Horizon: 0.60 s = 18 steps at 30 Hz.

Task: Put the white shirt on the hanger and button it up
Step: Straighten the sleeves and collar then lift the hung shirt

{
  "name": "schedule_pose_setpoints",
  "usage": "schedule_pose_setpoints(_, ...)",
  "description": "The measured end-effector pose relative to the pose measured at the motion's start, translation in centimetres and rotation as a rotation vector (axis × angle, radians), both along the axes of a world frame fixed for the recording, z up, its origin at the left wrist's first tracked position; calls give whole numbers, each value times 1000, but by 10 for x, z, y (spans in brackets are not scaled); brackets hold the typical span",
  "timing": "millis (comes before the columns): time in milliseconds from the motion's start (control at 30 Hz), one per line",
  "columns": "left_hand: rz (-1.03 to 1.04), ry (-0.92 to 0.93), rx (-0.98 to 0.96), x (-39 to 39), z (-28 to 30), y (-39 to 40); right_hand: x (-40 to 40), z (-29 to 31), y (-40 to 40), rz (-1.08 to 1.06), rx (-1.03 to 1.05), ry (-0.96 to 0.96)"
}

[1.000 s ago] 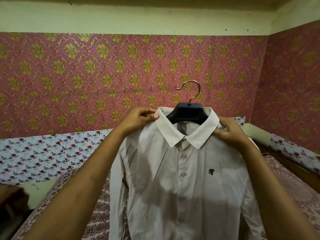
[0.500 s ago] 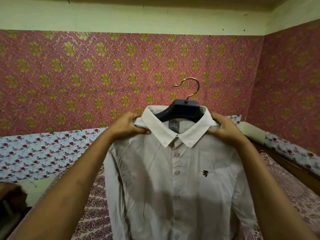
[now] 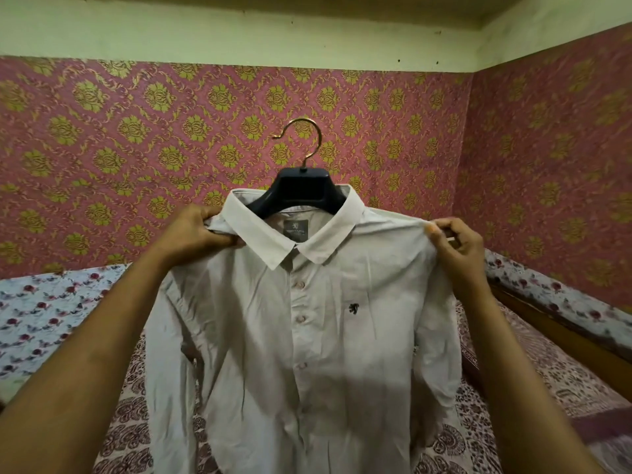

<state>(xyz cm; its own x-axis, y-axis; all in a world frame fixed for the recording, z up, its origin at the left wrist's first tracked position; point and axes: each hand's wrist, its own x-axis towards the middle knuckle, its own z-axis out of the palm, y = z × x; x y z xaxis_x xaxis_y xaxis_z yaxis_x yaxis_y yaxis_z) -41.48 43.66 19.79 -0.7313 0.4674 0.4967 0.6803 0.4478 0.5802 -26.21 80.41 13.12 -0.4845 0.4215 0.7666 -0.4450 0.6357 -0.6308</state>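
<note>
The white shirt [image 3: 260, 336] hangs upright in front of me on a dark plastic hanger [image 3: 301, 189] with a gold hook. Its front placket is closed, with several buttons fastened down the middle and a small dark emblem on the chest. The collar is folded down around the hanger's neck. My left hand [image 3: 195, 234] grips the shirt's left shoulder right beside the collar. My right hand [image 3: 455, 244] pinches the fabric at the outer end of the right shoulder. Both hands hold the shirt up in the air.
A bed with a brown patterned cover [image 3: 123, 436] lies below the shirt. A floral sheet [image 3: 44, 309] runs along the pink and gold wallpapered wall [image 3: 136, 131]. A wooden bed rail [image 3: 554, 326] runs along the right side.
My right hand has slid from beside the collar outward to the end of the shoulder. The shirt and hanger have risen slightly and shifted a little to the left.
</note>
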Motion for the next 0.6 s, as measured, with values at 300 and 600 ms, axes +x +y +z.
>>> schedule_pose_setpoints(300,-12,-9,40,6,-3,-8,15,-20,5,154,-179,-480)
schedule_pose_setpoints(600,0,-89,55,12,0,-17,23,-54,29,141,-408,-425)
